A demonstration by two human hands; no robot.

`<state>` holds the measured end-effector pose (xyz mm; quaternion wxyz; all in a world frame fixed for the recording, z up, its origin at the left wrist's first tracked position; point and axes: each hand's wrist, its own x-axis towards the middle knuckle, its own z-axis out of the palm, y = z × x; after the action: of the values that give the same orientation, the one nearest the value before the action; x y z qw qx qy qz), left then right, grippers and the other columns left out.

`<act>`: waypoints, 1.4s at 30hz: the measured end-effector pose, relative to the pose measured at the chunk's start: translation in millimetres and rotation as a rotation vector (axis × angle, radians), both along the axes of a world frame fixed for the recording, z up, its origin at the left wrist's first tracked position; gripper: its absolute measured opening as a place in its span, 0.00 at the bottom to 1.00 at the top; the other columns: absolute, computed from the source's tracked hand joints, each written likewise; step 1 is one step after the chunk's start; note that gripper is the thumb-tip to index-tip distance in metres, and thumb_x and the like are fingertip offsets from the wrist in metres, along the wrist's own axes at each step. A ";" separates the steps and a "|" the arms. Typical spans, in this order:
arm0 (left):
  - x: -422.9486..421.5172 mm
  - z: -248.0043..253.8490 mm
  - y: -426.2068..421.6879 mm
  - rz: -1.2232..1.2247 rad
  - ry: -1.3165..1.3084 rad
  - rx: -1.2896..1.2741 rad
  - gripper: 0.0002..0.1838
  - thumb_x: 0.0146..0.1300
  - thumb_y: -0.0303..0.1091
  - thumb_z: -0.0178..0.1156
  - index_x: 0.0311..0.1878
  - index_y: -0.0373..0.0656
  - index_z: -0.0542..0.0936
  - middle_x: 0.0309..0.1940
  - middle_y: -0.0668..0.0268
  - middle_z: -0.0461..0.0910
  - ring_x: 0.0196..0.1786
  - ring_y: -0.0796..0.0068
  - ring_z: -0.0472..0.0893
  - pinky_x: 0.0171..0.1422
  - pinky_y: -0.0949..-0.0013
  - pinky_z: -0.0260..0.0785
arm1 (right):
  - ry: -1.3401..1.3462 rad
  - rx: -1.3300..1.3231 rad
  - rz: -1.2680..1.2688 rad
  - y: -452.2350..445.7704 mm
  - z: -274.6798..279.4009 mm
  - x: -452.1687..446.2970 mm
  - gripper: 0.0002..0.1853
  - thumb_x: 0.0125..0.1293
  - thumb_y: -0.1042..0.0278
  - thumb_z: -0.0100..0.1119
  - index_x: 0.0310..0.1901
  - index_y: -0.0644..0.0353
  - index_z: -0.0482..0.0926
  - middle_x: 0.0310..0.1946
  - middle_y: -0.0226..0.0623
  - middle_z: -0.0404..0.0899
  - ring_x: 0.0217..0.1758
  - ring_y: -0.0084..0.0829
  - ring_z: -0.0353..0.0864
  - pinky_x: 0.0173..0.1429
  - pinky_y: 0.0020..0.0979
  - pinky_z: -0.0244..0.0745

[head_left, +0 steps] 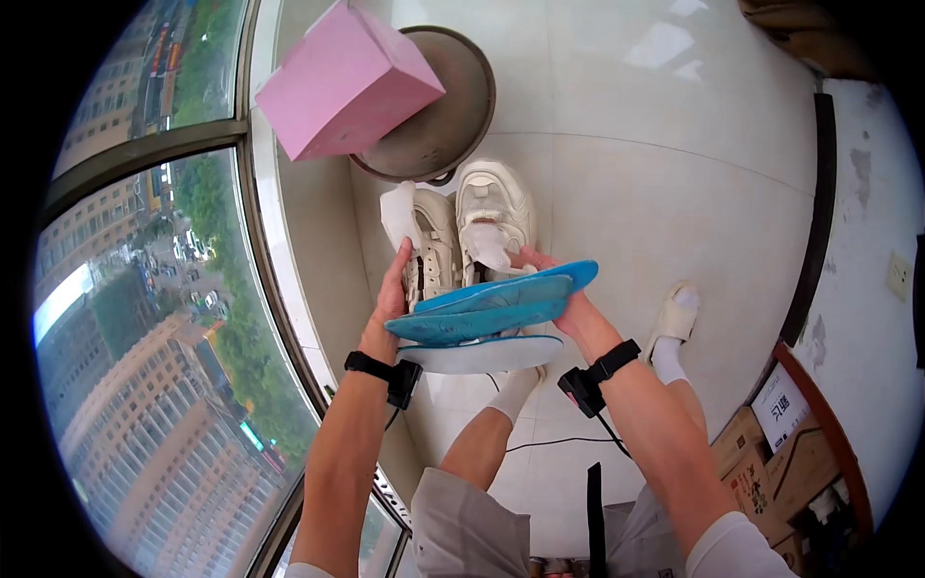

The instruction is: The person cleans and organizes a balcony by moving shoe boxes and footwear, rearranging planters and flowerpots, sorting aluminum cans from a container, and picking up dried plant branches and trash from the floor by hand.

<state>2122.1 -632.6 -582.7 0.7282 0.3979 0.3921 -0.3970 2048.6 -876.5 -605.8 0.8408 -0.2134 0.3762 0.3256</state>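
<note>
A loose stack of insoles is held between my two hands: blue-teal insoles (482,313) on the far side and a white-faced insole (482,357) nearest me. My left hand (391,294) grips their left end, fingers pointing away from me. On the right end, my right hand (568,301) closes around the stack, partly covered by the top blue insole. Just beyond lie a left off-white sneaker (436,231) and a right off-white sneaker (494,197), side by side with whitish tongues pulled out. The insoles hide the sneakers' near ends.
A pink box (352,82) rests on a round dark lid (453,125) beyond the sneakers. Windows (193,289) run along the left. Cardboard boxes (761,467) stand at lower right. A thin black cable (554,441) crosses the tiled floor (665,193) by my slippered feet.
</note>
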 end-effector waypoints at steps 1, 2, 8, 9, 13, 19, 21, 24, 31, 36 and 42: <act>4.6 12.0 -7.6 -0.012 -0.001 -0.001 0.30 0.63 0.56 0.50 0.56 0.39 0.71 0.47 0.57 0.78 0.46 0.63 0.80 0.52 0.63 0.74 | -0.005 -0.006 -0.014 0.8 -1.9 -3.1 0.23 0.64 0.51 0.53 0.56 0.56 0.72 0.48 0.34 0.76 0.49 0.28 0.76 0.53 0.32 0.73; 8.5 21.0 -17.7 -0.031 0.000 -0.012 0.30 0.63 0.56 0.50 0.56 0.39 0.71 0.47 0.57 0.78 0.45 0.63 0.81 0.51 0.62 0.75 | -0.005 0.047 -0.119 0.9 -8.0 -9.8 0.23 0.64 0.52 0.54 0.55 0.58 0.73 0.48 0.35 0.77 0.49 0.28 0.76 0.54 0.33 0.73; 10.1 64.6 -100.9 -0.067 0.052 -0.081 0.30 0.64 0.56 0.48 0.55 0.36 0.71 0.47 0.55 0.78 0.46 0.62 0.81 0.52 0.61 0.75 | -0.079 0.124 -0.280 -75.8 50.5 -19.9 0.22 0.64 0.54 0.55 0.55 0.59 0.72 0.50 0.34 0.76 0.51 0.30 0.75 0.56 0.34 0.72; 9.3 70.0 -120.8 -0.098 0.032 -0.076 0.30 0.65 0.56 0.48 0.55 0.36 0.71 0.47 0.55 0.78 0.45 0.62 0.81 0.52 0.61 0.75 | -0.020 0.040 -0.289 -87.4 50.4 -27.0 0.23 0.64 0.55 0.55 0.56 0.59 0.72 0.52 0.35 0.74 0.53 0.30 0.74 0.57 0.34 0.71; -7.3 82.8 -212.2 -0.225 -0.049 -0.057 0.30 0.65 0.55 0.48 0.53 0.35 0.72 0.44 0.56 0.79 0.42 0.65 0.82 0.49 0.65 0.76 | -0.002 -0.031 -0.400 -170.4 55.6 -70.1 0.23 0.64 0.56 0.55 0.57 0.60 0.70 0.56 0.36 0.72 0.56 0.30 0.72 0.60 0.34 0.68; -60.3 46.1 -384.3 -0.298 0.028 -0.164 0.26 0.64 0.53 0.51 0.47 0.35 0.75 0.38 0.58 0.81 0.37 0.67 0.82 0.44 0.66 0.77 | 0.028 -0.098 -0.460 -342.5 72.4 -146.0 0.22 0.66 0.55 0.49 0.58 0.55 0.71 0.55 0.34 0.74 0.55 0.30 0.74 0.59 0.33 0.69; -79.0 11.3 -434.5 -0.362 0.029 -0.236 0.27 0.62 0.54 0.54 0.47 0.35 0.74 0.39 0.59 0.80 0.38 0.68 0.81 0.44 0.67 0.75 | 0.023 -0.096 -0.536 -392.1 60.7 -179.4 0.21 0.66 0.56 0.51 0.58 0.54 0.72 0.55 0.34 0.73 0.54 0.30 0.74 0.58 0.34 0.70; -119.8 -49.2 -510.0 -0.439 0.031 -0.224 0.33 0.58 0.55 0.59 0.51 0.32 0.70 0.43 0.57 0.77 0.43 0.70 0.78 0.48 0.69 0.72 | 0.121 -0.197 -0.566 -471.8 35.0 -235.0 0.19 0.66 0.60 0.51 0.57 0.54 0.72 0.52 0.34 0.74 0.50 0.28 0.75 0.53 0.32 0.73; -177.4 -25.9 -661.3 -0.569 -0.090 0.045 0.40 0.53 0.54 0.65 0.57 0.33 0.64 0.48 0.57 0.72 0.48 0.69 0.75 0.52 0.67 0.70 | -0.032 -0.387 -0.658 -587.3 5.7 -322.4 0.16 0.66 0.60 0.50 0.53 0.55 0.72 0.42 0.33 0.77 0.45 0.27 0.76 0.48 0.31 0.74; -193.1 -2.1 -693.8 -0.643 -0.067 0.056 0.37 0.53 0.54 0.64 0.58 0.40 0.64 0.50 0.60 0.71 0.51 0.70 0.73 0.52 0.67 0.70 | 0.218 -0.486 -0.826 -604.7 -31.2 -363.4 0.24 0.65 0.54 0.53 0.59 0.57 0.67 0.49 0.35 0.74 0.49 0.31 0.75 0.51 0.33 0.73; -209.7 -16.0 -696.5 -0.717 -0.165 0.060 0.39 0.55 0.55 0.63 0.60 0.36 0.62 0.52 0.58 0.70 0.53 0.69 0.72 0.56 0.70 0.66 | -0.073 -0.343 -0.747 -617.8 0.3 -342.8 0.29 0.65 0.51 0.52 0.62 0.60 0.64 0.61 0.35 0.65 0.64 0.31 0.63 0.69 0.31 0.54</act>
<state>1912.5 -1329.0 -598.8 0.5600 0.5617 0.1792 -0.5821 1705.8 -1494.3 -605.4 0.8662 -0.2105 0.4466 -0.0774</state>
